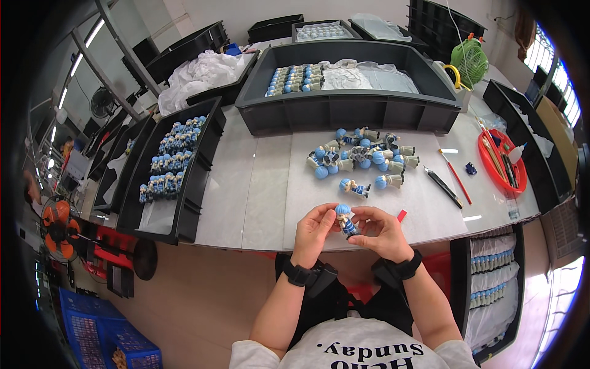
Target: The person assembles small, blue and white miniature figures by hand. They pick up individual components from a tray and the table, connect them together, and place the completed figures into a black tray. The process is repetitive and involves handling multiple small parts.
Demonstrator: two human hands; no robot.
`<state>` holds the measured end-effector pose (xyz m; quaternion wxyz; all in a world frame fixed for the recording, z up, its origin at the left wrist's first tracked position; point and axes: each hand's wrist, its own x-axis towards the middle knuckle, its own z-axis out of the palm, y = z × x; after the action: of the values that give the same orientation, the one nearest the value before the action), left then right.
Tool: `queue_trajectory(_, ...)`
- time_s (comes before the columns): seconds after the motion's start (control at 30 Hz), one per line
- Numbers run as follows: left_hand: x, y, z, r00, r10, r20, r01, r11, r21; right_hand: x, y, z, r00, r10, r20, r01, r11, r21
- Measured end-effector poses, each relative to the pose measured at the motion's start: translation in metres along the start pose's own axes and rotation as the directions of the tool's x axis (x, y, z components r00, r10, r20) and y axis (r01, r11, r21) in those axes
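Observation:
Near the front edge of the table I hold a small blue-haired figurine (345, 220) upright, its blue striped clothing facing me. My left hand (316, 229) grips it at the head side with thumb and fingers. My right hand (382, 232) pinches it near the feet. Just beyond my hands, two more figurines lie on their sides, a striped one (354, 187) and a pale one (389, 181). Behind these is a loose heap of figurines (362, 154), with blue hair and grey or beige bodies.
A large black crate (347, 111) with rows of figurines stands at the back; another crate (200, 178) is at left. To the right lie a craft knife (444, 187), a brush (456, 178) and a red basket (521, 178) of tools. A lower crate (517, 289) stands beside my right.

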<state>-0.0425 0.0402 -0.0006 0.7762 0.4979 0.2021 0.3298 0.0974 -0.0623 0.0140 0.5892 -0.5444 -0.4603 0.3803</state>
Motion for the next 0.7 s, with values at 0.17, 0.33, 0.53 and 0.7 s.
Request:
queue_trajectory(0.17, -0.0014, 0.001, 0.0003, 1.0, 0.01, 0.008, -0.01, 0.999, 0.033, -0.0009, -0.0032, -0.001, 1.0, 0.007, 0.022, -0.006, 1.0, -0.02)
queue_trajectory(0.33, -0.0023, 0.0008, -0.0043, 0.999, -0.032, 0.018, 0.03, 0.994, 0.107, -0.0021, -0.0027, -0.0021, 0.998, 0.028, 0.049, -0.03, 0.999, 0.041)
queue_trajectory(0.53, -0.0018, 0.0033, -0.0049, 0.999, -0.05, 0.019, 0.052, 0.985, -0.162, -0.0019, -0.0005, -0.0003, 0.997, 0.051, 0.055, -0.06, 0.982, 0.178)
queue_trajectory(0.7, -0.0026, 0.0035, -0.007, 0.999, 0.006, 0.054, 0.005, 0.982, -0.19, -0.0032, -0.0046, 0.0007, 0.986, 0.143, 0.09, -0.154, 0.98, 0.128)
